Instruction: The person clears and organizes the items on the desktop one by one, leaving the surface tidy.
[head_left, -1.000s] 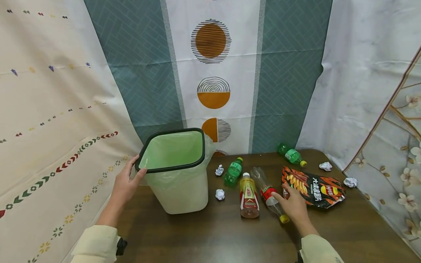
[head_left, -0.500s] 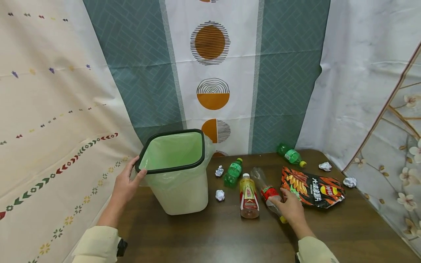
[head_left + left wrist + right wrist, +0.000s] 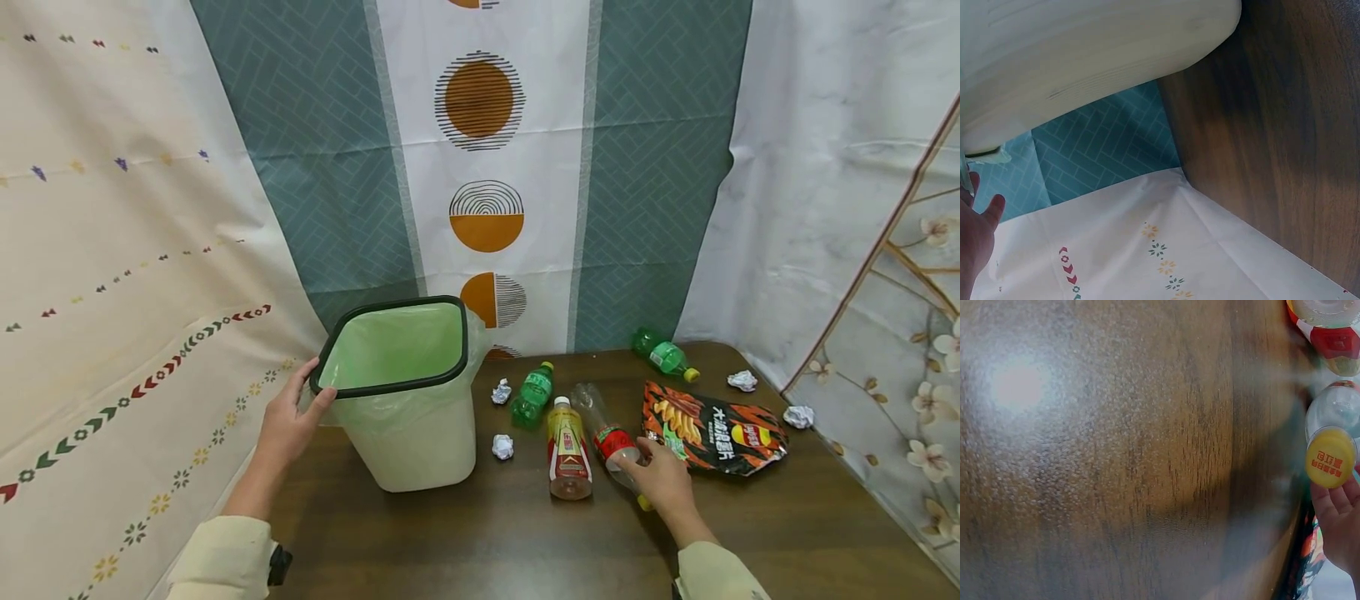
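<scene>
Left hand: I see the left hand [image 3: 288, 423] clamped on the near left corner of the lined bin [image 3: 420, 446], at its black rim.
Right hand: the right hand [image 3: 666, 482] is at the clear bottle [image 3: 613, 439], thumb over it; whether the fingers close firmly, I cannot tell.
Clear bottle: it lies on the table [image 3: 465, 546], between the yellow-labelled bottle [image 3: 569, 454] and the chip bag [image 3: 723, 429].

My brown wood table [image 3: 465, 554] has four crumpled paper balls [image 3: 502, 447] on it, two green bottles [image 3: 534, 392] with yellow caps, a white-capped bottle [image 3: 570, 446] with a yellow-and-red label, plus a black-and-orange chip bag [image 3: 723, 425]. Behind it all I've got teal-and-white cloth [image 3: 652, 167] with orange circles, and cream patterned cloth [image 3: 112, 217] on the left.
</scene>
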`<state>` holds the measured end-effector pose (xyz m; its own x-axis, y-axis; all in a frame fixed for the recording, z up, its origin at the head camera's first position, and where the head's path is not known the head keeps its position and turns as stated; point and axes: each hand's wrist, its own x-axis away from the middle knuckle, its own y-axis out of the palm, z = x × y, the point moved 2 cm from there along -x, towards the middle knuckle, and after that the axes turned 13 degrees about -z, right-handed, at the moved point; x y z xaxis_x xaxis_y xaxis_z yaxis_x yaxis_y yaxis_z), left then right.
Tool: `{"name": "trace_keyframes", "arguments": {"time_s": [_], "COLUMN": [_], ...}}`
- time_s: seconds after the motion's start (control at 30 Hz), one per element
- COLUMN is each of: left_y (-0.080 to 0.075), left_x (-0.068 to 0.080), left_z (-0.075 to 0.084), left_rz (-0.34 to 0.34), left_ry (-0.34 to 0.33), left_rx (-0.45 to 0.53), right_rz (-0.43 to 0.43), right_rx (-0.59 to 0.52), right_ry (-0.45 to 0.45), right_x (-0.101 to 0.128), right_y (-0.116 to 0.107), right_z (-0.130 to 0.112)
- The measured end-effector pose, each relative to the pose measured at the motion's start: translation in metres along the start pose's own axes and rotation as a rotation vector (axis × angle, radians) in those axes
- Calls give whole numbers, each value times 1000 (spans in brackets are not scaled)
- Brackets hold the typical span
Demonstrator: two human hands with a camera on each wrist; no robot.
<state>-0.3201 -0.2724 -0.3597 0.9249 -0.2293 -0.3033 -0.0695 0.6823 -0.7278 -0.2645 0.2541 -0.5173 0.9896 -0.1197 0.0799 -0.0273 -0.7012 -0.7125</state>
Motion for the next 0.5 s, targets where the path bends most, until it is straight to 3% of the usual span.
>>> {"name": "trace_keyframes", "arguments": {"time_s": [0.5], "left_y": [0], "left_x": [0], "left_z": [-2], "left_rz": [6], "left_ry": [3], "left_rx": [4], "right_rz": [-39], "right_rx": [-14], "right_ry": [63], "right_x": [0], "right_y": [1], "right_z": [-1]}}
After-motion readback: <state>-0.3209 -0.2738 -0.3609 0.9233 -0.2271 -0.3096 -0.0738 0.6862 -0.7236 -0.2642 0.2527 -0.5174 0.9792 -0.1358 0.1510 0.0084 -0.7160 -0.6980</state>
